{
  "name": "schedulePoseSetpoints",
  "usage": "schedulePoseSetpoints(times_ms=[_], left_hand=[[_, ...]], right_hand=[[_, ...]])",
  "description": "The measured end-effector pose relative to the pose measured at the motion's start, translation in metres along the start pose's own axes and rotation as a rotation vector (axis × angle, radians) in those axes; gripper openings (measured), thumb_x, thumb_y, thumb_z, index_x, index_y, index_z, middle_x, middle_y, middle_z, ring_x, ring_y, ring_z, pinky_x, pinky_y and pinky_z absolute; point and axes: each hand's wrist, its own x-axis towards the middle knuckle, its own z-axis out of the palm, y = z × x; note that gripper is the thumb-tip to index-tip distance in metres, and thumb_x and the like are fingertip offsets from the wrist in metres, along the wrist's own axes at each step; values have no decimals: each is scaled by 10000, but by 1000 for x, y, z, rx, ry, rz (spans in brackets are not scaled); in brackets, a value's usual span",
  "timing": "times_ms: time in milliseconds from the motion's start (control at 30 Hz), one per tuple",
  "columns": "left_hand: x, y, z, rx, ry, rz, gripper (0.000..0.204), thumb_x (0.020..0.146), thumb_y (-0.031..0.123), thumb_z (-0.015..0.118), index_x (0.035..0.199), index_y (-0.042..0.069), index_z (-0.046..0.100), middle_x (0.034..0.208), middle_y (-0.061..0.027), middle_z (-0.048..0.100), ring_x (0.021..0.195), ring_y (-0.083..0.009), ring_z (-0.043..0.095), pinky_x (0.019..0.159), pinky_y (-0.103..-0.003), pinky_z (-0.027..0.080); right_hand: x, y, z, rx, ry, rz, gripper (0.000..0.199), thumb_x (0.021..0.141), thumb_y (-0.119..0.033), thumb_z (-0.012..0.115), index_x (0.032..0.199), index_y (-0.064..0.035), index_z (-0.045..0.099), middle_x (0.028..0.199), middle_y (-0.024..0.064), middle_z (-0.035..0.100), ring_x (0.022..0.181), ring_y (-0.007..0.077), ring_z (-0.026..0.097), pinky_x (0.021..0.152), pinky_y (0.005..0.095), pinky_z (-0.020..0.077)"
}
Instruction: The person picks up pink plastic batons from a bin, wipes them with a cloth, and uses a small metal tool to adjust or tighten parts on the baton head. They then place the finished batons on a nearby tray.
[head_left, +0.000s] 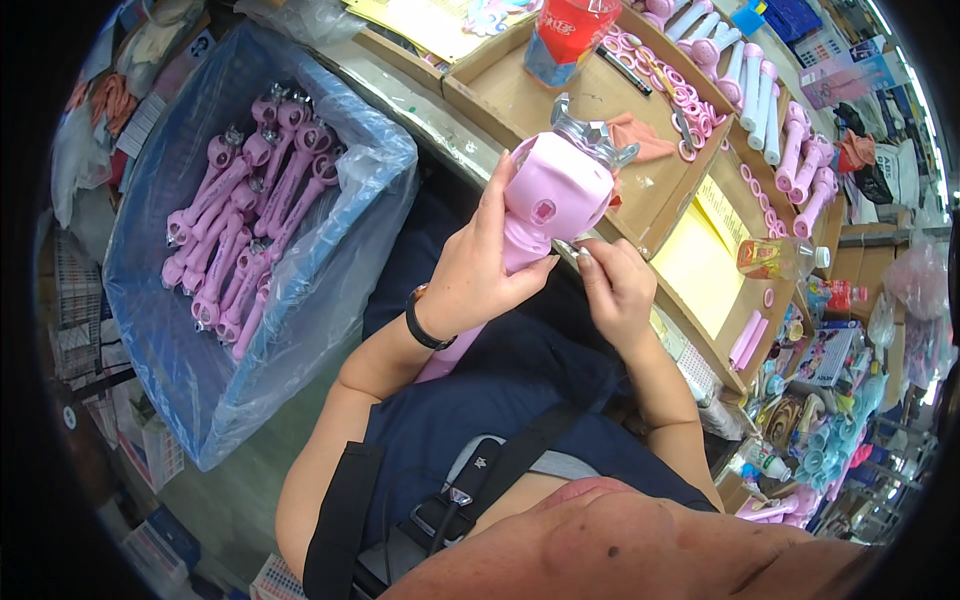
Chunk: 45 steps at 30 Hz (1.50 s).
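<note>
A pink toy wand [558, 185] with a silver crown-like top is in my left hand [472, 275], whose fingers and thumb wrap round its neck below the rounded head. The wand's lower end shows past my wrist, above my lap. Close beside the neck, my right hand [620, 292] is closed in a pinch. Something small and shiny shows at its fingertips, too small to name. Behind the wand's head, an orange cloth [640, 137] lies in a cardboard tray [490, 100].
On my left stands a large blue bin [395, 155] lined with clear plastic, holding many pink wands [235, 185]. The bench carries pink rings [690, 100], a red-and-blue cup [567, 45], yellow paper [700, 265], a bottle [775, 258] and rows of pink and white wand parts [752, 95].
</note>
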Motion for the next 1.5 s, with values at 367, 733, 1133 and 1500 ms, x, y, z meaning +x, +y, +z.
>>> schedulePoseSetpoints(times_ms=[367,733,1133,1500], left_hand=[[2,-3,0,19,37,-23,965,684,121,747,1442,22,158,1174,-222,561,1065,-337,597,868,-351,477],[0,-1,1,100,98,18,967,687,132,742,1433,-13,145,1201,-269,533,1051,-390,587,849,-382,489],[-2,-5,6,201,88,87,958,685,128,726,1427,-50,145,1167,-274,535,1007,-405,583,830,-400,490],[-7,-9,-4,188,16,213,951,664,107,749,1430,-29,201,1059,-218,573,908,-375,590,794,-390,482]], right_hand=[[2,-16,4,-148,84,-74,106,811,-2,649,906,10,604,723,95,560,570,199,527,520,277,422],[10,4,6,-249,41,-254,140,774,-57,676,894,-30,608,664,99,537,546,273,531,497,344,424],[15,11,-6,1104,-283,1034,207,911,-207,595,882,-5,625,583,-34,483,450,38,335,416,193,261],[-1,3,-2,73,-438,147,219,916,-197,497,860,0,576,667,216,579,603,405,574,547,454,460]])
